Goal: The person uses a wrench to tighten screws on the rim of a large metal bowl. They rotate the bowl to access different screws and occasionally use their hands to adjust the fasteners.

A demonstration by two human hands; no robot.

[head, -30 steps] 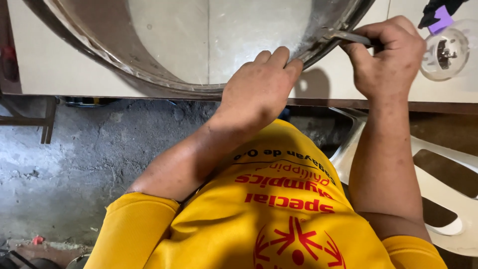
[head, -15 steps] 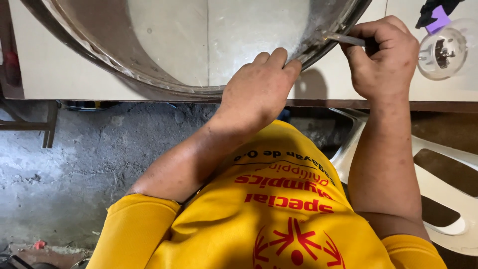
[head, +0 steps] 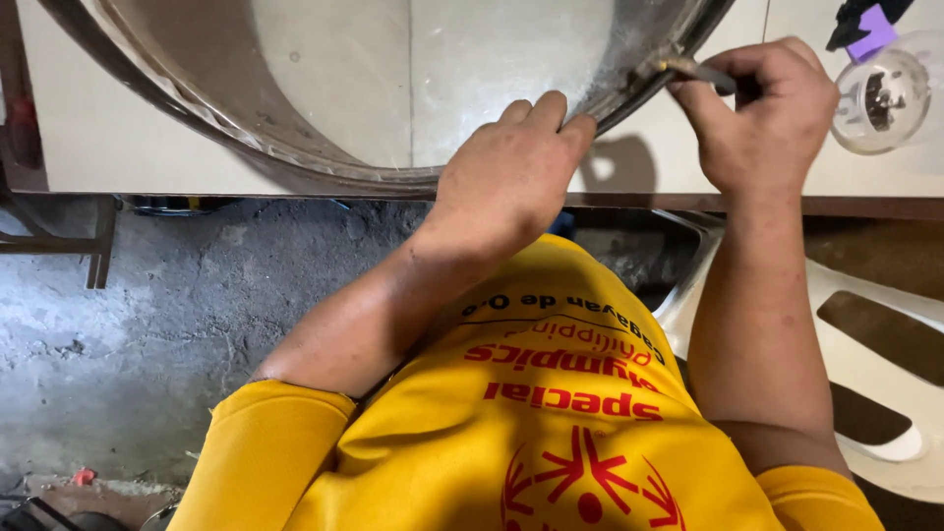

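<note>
View from above my chest, looking down at a pale table (head: 118, 147). A large round metal ring (head: 324, 162), open in the middle so the tabletop shows through it, lies on the table with its near rim just inside the table's near edge. My left hand (head: 511, 172) is closed over that near rim, fingers (head: 551, 108) hooked over the top edge and into the inside, apparently to pin the ring so that it cannot turn or slide. My right hand (head: 762, 113) is clenched around a slim metal tool (head: 693, 69), whose tip meets the rim to the right of the left hand, at a darkened spot on the band; holding the rim close beside the tool keeps the work steady where the tip bears. At the far right of the table stands a small clear glass piece (head: 880, 93), with a purple and black object (head: 865, 25) just beyond it, both clear of the ring. A white plastic chair (head: 885, 354) sits under my right forearm, and grey concrete floor (head: 128, 324) lies at near left. Nothing blocks the rim between the hands.
</note>
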